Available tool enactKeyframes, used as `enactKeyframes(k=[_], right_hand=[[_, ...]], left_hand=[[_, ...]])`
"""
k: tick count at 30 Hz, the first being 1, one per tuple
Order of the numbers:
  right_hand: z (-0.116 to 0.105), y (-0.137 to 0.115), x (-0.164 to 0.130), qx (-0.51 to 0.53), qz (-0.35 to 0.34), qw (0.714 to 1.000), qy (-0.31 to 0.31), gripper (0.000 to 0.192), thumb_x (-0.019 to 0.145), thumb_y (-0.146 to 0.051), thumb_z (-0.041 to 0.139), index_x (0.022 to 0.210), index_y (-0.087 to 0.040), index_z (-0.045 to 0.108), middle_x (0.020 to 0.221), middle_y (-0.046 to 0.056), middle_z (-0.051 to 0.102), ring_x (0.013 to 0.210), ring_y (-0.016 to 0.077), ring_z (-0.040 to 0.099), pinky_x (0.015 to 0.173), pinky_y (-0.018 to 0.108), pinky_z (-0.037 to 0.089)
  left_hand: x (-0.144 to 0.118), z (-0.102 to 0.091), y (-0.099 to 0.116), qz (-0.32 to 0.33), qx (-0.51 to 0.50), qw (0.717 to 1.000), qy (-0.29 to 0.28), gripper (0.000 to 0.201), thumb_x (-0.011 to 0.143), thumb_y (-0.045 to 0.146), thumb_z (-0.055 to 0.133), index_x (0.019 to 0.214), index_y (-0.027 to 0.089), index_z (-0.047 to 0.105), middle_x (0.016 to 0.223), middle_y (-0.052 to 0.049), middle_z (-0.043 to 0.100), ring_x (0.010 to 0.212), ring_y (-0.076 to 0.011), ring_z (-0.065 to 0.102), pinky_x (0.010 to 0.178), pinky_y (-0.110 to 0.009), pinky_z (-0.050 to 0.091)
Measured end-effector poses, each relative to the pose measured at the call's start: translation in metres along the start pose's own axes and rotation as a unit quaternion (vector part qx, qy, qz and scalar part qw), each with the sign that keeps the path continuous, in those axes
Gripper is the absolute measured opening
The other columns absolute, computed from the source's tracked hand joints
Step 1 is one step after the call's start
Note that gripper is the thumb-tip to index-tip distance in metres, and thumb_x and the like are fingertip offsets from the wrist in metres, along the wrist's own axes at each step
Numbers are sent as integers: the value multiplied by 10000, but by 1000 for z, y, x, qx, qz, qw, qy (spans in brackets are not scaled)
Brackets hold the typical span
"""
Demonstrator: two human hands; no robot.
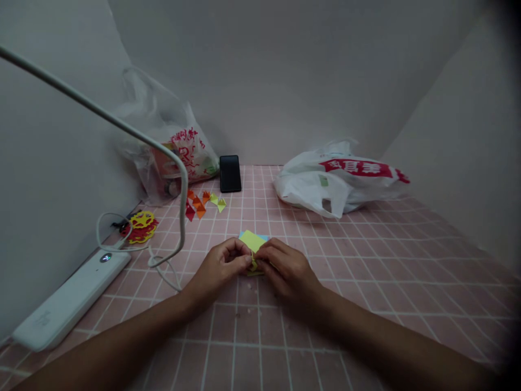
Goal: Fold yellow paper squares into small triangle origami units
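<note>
My left hand (220,267) and my right hand (285,267) meet at the middle of the pink gridded table (366,282). Both pinch a small folded piece of yellow paper (254,265) between fingertips, low over the surface. Just beyond the fingers lies a small stack of square paper sheets (252,239), yellow on top with a blue edge showing. Several folded paper triangles (201,203) in red, orange and yellow lie further back on the left.
A white desk lamp base (67,301) with a curved arm (134,133) and cable sits at left. Red and yellow paper cutouts (140,227) lie beside it. A clear plastic bag (171,146), a black phone (230,173) and a white plastic bag (337,179) line the back wall.
</note>
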State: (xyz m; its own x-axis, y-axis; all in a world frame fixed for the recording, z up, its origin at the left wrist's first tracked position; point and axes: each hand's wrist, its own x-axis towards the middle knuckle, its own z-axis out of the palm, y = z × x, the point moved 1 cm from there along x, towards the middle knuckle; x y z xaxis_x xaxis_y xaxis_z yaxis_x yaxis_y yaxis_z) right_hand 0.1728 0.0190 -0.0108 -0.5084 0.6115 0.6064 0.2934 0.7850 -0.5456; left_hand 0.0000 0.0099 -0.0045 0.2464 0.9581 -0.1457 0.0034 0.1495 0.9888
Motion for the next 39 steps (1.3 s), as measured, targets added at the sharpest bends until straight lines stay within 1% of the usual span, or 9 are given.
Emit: enactKeyframes(k=[5, 9, 13, 17, 21, 29, 33, 39], right_hand=[[0, 0, 0, 1, 5, 1000, 3, 133, 936, -106, 468, 890, -163, 579, 836, 66, 585, 761, 183, 555, 675, 320, 453], [1, 2, -1, 3, 12, 1000, 5, 127, 933, -98, 474, 887, -158, 576, 844, 70, 587, 776, 186, 560, 689, 325, 456], [2, 3, -2, 4, 13, 1000, 12, 126, 940, -108, 470, 889, -165, 570, 843, 67, 585, 784, 188, 560, 689, 325, 456], [1, 1, -1, 5, 9, 1000, 13, 130, 944, -112, 461, 899, -173, 566, 848, 65, 590, 783, 187, 561, 686, 326, 463], [1, 0, -1, 8, 7, 1000, 13, 133, 945, -109, 458, 902, -175, 564, 838, 60, 589, 772, 183, 557, 682, 327, 466], [1, 1, -1, 6, 3, 1000, 18, 140, 948, -120, 458, 888, -183, 568, 830, 57, 594, 773, 183, 563, 686, 329, 472], [0, 2, 0, 12, 9, 1000, 19, 129, 944, -114, 470, 907, -182, 573, 846, 57, 597, 783, 180, 567, 692, 322, 470], [0, 2, -1, 7, 17, 1000, 17, 135, 939, -116, 468, 877, -185, 567, 828, 53, 588, 766, 179, 561, 677, 317, 463]], left_hand=[[1, 0, -4, -4, -23, 1000, -13, 238, 720, 294, 697, 857, 171, 546, 803, -15, 599, 762, -155, 587, 744, -328, 473], [1, 1, -5, -9, -24, 1000, -7, 265, 694, 244, 719, 866, 181, 528, 835, -16, 616, 798, -155, 599, 761, -320, 474], [1, 2, -6, 5, -23, 1000, -7, 261, 713, 223, 705, 893, 189, 520, 869, -10, 611, 821, -153, 603, 774, -317, 477], [-2, 2, -5, 6, -35, 999, -13, 231, 759, 265, 675, 925, 190, 533, 876, -14, 608, 813, -154, 604, 746, -304, 483], [-3, 3, -2, -4, -47, 999, -16, 266, 780, 336, 683, 935, 178, 536, 848, -20, 611, 764, -142, 596, 697, -282, 476], [-2, 3, -3, -4, -68, 997, -29, 305, 767, 369, 718, 935, 182, 545, 870, -17, 616, 743, -131, 596, 695, -277, 472], [-2, 3, -4, -11, -77, 997, -23, 318, 771, 383, 719, 940, 180, 542, 858, -17, 615, 758, -140, 608, 711, -294, 490], [0, 3, -3, -12, -74, 997, -19, 342, 744, 389, 743, 929, 177, 548, 850, -16, 616, 733, -128, 596, 714, -288, 481]])
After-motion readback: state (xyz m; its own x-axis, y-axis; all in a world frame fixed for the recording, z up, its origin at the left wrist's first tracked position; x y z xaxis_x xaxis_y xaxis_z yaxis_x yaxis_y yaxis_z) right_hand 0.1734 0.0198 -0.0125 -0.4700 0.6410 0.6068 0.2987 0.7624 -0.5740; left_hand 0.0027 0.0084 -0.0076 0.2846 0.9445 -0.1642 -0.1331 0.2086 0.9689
